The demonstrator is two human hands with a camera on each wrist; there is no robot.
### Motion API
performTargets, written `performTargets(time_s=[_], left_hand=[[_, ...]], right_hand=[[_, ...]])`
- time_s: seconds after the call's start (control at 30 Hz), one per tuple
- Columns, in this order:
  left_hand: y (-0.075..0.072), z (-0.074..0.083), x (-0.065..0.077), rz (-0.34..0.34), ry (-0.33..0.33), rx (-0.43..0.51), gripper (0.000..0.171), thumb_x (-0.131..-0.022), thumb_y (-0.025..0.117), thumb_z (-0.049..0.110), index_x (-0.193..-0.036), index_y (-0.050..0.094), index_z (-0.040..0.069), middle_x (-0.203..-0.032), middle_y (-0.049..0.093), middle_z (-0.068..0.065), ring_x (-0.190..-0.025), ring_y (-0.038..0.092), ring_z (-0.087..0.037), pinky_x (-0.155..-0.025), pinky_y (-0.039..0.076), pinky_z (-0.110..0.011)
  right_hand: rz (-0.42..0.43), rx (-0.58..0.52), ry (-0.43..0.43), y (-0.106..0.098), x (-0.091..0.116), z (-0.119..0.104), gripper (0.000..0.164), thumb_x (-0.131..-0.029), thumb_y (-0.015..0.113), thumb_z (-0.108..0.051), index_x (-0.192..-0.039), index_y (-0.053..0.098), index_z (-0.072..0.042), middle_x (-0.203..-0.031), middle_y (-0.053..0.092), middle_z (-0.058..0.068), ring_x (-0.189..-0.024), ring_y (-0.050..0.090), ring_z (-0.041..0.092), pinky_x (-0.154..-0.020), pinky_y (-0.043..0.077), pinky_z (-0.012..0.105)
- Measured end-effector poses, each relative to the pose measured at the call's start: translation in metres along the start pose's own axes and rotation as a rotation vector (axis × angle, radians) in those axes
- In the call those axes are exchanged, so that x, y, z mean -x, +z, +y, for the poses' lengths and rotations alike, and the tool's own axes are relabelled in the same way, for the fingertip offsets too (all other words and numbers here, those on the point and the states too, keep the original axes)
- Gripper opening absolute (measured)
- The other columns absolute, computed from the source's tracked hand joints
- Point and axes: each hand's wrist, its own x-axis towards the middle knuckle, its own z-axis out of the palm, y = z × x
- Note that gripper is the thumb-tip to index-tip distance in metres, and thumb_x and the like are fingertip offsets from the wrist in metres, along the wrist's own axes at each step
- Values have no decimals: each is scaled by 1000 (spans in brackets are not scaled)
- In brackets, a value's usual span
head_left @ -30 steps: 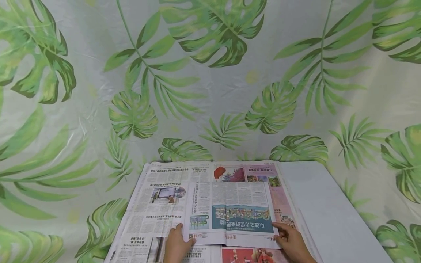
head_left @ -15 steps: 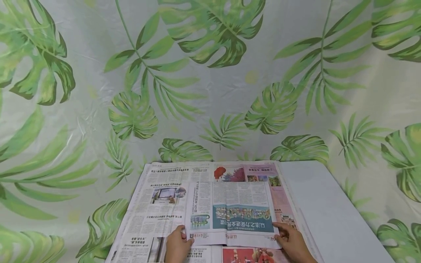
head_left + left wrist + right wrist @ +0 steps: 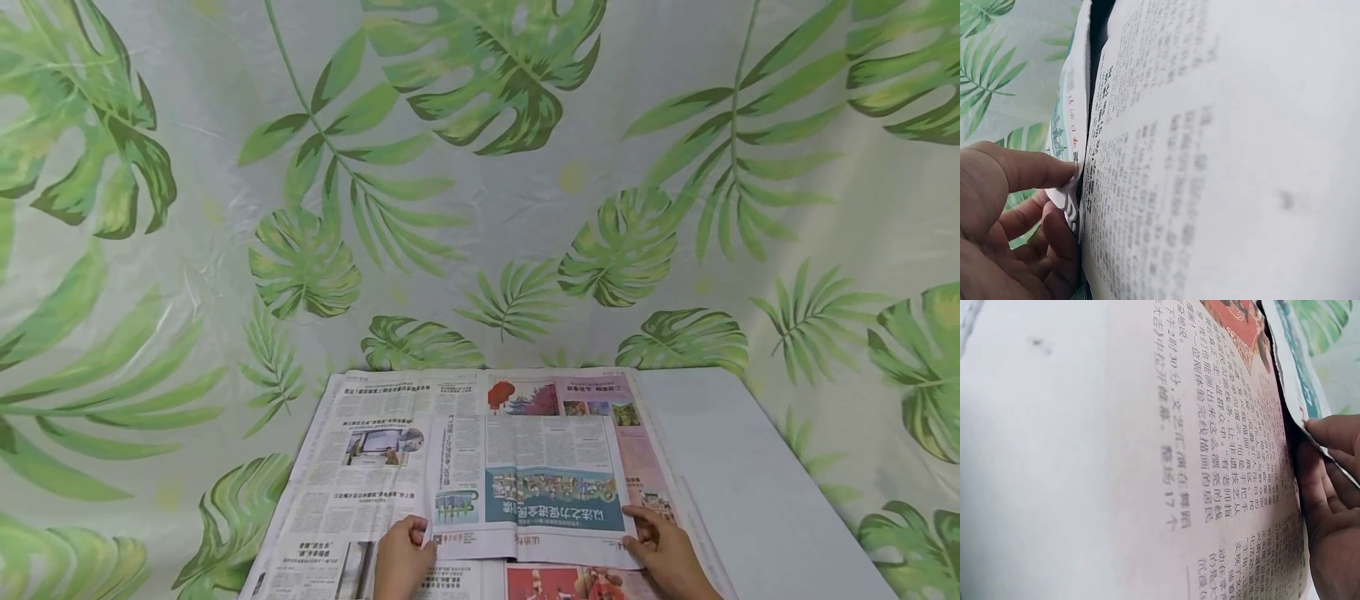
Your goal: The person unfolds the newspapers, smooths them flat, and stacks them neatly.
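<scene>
A small folded newspaper (image 3: 551, 442), with a teal illustrated banner, lies over a larger spread newspaper (image 3: 375, 517) in the head view. My left hand (image 3: 405, 558) pinches its near left corner between thumb and curled fingers. Up close in the left wrist view, the thumb (image 3: 1047, 169) presses the layered paper edge from above, with fingers beneath. At the near right corner, my right hand (image 3: 667, 557) grips the edge, thumb on top. The right wrist view has that edge (image 3: 1294, 394) raised off the printed sheet, with a dark gap under it.
A white tabletop (image 3: 750, 475) extends to the right of the newspapers. Behind and around it hangs a pale curtain (image 3: 517, 217) printed with green leaves. Red pictures (image 3: 555, 583) on the spread newspaper show below the folded one.
My left hand's thumb and fingers have drawn slightly left to the folded newspaper's corner, and the fingers have curled more. My right hand and the newspapers have stayed nearly still.
</scene>
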Motion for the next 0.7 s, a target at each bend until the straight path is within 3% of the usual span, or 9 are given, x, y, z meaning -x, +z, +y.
performTargets(time_s=[0.1, 0.2, 0.3, 0.43, 0.53, 0.7], left_hand=[[-1, -2, -2, -37, -9, 33, 22, -77, 80, 14, -98, 74, 11, -75, 58, 4, -64, 50, -10, -58, 39, -25], [-4, -8, -4, -85, 15, 75, 39, -82, 79, 15, -120, 70, 10, -79, 63, 4, -65, 52, -9, -58, 40, -23], [-12, -14, -7, -180, 63, 127, 47, -88, 73, 13, -134, 65, 14, -81, 64, 2, -63, 51, -9, -57, 40, -23], [-23, -22, -10, -363, 89, 268, 40, -99, 53, 5, -135, 67, 15, -91, 66, -4, -63, 51, -12, -56, 43, -24], [-27, -26, -12, -474, 86, 372, 46, -99, 42, -2, -137, 66, 12, -96, 63, -7, -65, 50, -14, -58, 47, -25], [-27, -32, -15, -512, 101, 412, 44, -99, 53, -5, -138, 65, 9, -100, 66, -6, -76, 58, -15, -64, 53, -27]], right_hand=[[2, -29, -2, 0, 1, 0, 57, -87, 79, -11, -140, 58, -5, -101, 71, 9, -72, 57, 9, -62, 47, 23], [5, -71, 6, 0, 0, 0, 66, -88, 78, -10, -147, 50, -3, -119, 70, 13, -80, 61, 9, -65, 52, 22], [14, -96, 38, 0, -1, -1, 66, -88, 78, -11, -146, 49, 0, -114, 69, 13, -80, 59, 11, -65, 51, 22], [26, -94, 54, 0, -3, -1, 58, -87, 79, -12, -138, 56, 5, -102, 71, 9, -76, 58, 11, -63, 48, 21], [35, -88, 51, 0, -5, 0, 52, -86, 79, -9, -133, 59, 5, -96, 70, 6, -75, 58, 11, -63, 49, 21], [26, -117, 51, -2, -5, -1, 45, -85, 78, -4, -127, 63, 6, -94, 69, 6, -75, 59, 11, -64, 50, 21]])
